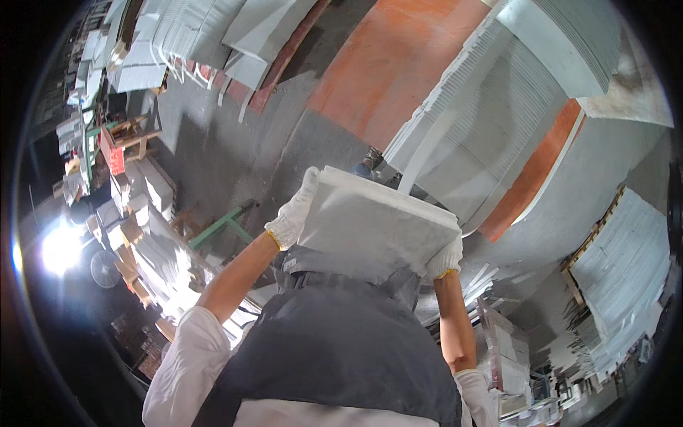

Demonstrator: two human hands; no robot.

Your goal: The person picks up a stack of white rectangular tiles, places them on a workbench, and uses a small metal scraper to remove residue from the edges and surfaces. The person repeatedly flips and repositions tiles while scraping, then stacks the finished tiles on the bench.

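A short stack of pale grey-white flat sheets (377, 224) is held in front of my waist, its far edge showing several thin layers. My left hand (293, 213), in a white knit glove with a yellow cuff, is closed round the stack's left edge. On the right edge, my right hand (447, 260) grips in a matching glove. The fingers under the sheets are hidden. The sheets are close to my dark apron (341, 341). I cannot tell for sure what material they are.
Ahead to the right, a tall pile of white sheets (491, 107) stands by an orange-red board (398, 64). More stacked sheets (192, 35) are at the far left. A green metal frame (224, 226) and a fan (104, 268) are on the left. Another pile (622, 263) lies right.
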